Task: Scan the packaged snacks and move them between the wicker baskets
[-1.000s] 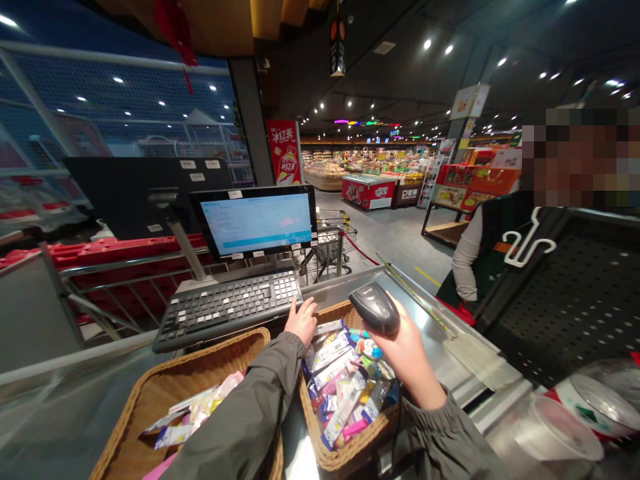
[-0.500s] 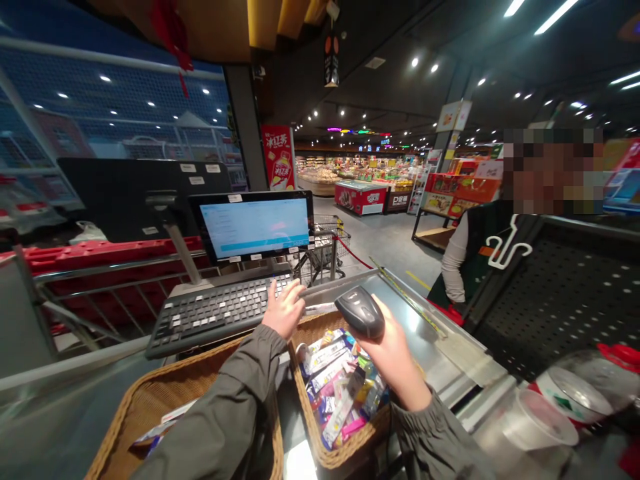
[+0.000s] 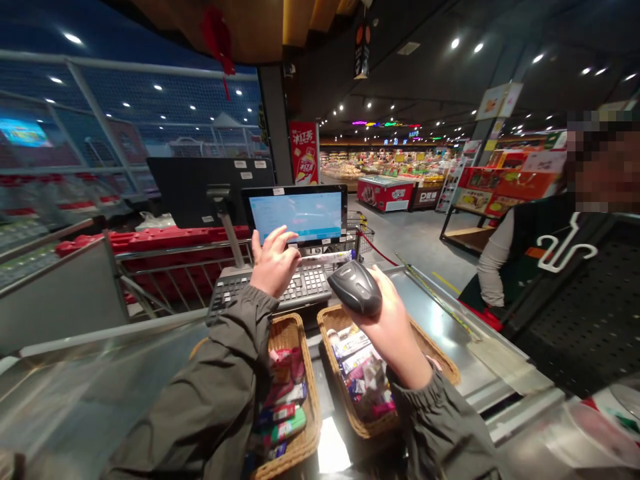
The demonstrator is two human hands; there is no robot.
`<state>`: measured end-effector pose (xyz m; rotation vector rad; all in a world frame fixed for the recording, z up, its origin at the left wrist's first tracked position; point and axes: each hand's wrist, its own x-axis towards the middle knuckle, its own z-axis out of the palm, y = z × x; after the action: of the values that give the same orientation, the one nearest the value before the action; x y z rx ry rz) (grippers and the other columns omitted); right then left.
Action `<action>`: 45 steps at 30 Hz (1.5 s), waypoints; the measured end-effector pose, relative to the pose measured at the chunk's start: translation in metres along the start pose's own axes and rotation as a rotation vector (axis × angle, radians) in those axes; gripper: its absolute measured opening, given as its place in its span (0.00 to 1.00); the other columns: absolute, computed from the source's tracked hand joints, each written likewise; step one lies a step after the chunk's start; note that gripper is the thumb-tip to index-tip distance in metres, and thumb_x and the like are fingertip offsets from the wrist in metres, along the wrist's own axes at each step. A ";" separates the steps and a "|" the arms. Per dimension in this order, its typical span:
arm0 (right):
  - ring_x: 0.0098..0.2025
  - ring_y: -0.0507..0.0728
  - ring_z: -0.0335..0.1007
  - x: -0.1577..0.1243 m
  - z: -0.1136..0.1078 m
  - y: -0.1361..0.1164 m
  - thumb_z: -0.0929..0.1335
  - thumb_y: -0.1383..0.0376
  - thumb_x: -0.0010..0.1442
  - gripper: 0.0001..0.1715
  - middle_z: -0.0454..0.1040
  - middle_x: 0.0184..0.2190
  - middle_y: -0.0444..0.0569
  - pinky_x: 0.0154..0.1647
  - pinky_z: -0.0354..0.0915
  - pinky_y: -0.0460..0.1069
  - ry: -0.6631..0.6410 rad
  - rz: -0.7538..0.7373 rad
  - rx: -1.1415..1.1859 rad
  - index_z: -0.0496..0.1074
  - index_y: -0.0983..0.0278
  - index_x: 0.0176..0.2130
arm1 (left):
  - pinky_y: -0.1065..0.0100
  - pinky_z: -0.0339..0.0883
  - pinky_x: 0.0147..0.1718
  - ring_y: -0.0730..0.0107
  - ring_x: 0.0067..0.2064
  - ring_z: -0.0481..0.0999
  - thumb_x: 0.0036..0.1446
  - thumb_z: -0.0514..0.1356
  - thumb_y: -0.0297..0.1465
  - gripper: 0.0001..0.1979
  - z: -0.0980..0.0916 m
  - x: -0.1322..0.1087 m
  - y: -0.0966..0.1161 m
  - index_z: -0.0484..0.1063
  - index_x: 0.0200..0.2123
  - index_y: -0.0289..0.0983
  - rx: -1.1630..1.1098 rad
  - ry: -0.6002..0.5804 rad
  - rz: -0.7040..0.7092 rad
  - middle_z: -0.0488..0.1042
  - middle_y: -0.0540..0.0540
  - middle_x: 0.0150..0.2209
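My right hand [image 3: 393, 327] is closed round a black handheld barcode scanner [image 3: 354, 287], held above the right wicker basket [image 3: 440, 357] full of small snack packets. My left hand [image 3: 273, 261] is raised with fingers spread, in front of the lit touchscreen monitor [image 3: 300, 215] and above the grey keyboard [image 3: 295, 287]. It holds nothing. A second wicker basket [image 3: 303, 437] with packets sits under my left forearm.
The baskets stand on a steel checkout counter [image 3: 450, 333]. A person in a dark vest [image 3: 520, 260] stands at the right beyond the counter. A black perforated panel [image 3: 585, 307] rises at right. Red barriers and metal rails [image 3: 170, 260] lie behind the till.
My left hand lifted off the keyboard's right end toward the screen, fingers spreading. The view swung left, so the baskets and scanner shifted in frame. The scanner stays in my right hand.
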<state>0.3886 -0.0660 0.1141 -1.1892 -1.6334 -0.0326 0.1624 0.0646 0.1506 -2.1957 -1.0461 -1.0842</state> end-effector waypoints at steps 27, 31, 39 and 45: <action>0.68 0.69 0.57 -0.003 0.041 -0.050 0.71 0.59 0.60 0.27 0.72 0.58 0.58 0.69 0.56 0.67 -0.058 -0.086 -0.006 0.70 0.64 0.57 | 0.36 0.30 0.69 0.50 0.68 0.60 0.63 0.56 0.30 0.08 -0.034 -0.015 -0.032 0.74 0.33 0.39 0.028 0.057 -0.080 0.71 0.40 0.59; 0.68 0.68 0.58 -0.006 0.041 -0.056 0.69 0.59 0.62 0.24 0.72 0.58 0.58 0.69 0.56 0.67 -0.081 -0.094 -0.013 0.71 0.64 0.56 | 0.36 0.32 0.69 0.51 0.67 0.61 0.64 0.55 0.31 0.09 -0.035 -0.017 -0.035 0.74 0.33 0.39 0.031 0.065 -0.080 0.71 0.41 0.59; 0.69 0.70 0.56 -0.011 0.043 -0.059 0.70 0.55 0.61 0.31 0.70 0.60 0.59 0.68 0.56 0.68 -0.040 -0.012 -0.015 0.68 0.63 0.60 | 0.36 0.32 0.69 0.50 0.67 0.61 0.63 0.57 0.32 0.08 -0.038 -0.025 -0.040 0.75 0.33 0.39 -0.009 0.051 -0.134 0.72 0.40 0.58; 0.67 0.70 0.59 -0.014 0.056 -0.056 0.71 0.54 0.60 0.29 0.71 0.59 0.59 0.68 0.58 0.68 -0.034 0.031 -0.007 0.71 0.63 0.57 | 0.35 0.34 0.68 0.50 0.67 0.62 0.63 0.57 0.31 0.08 -0.041 -0.049 -0.053 0.74 0.32 0.39 -0.002 -0.013 -0.153 0.73 0.40 0.57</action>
<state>0.3090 -0.0728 0.1083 -1.2260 -1.6455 0.0012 0.0821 0.0475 0.1388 -2.1553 -1.2358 -1.1384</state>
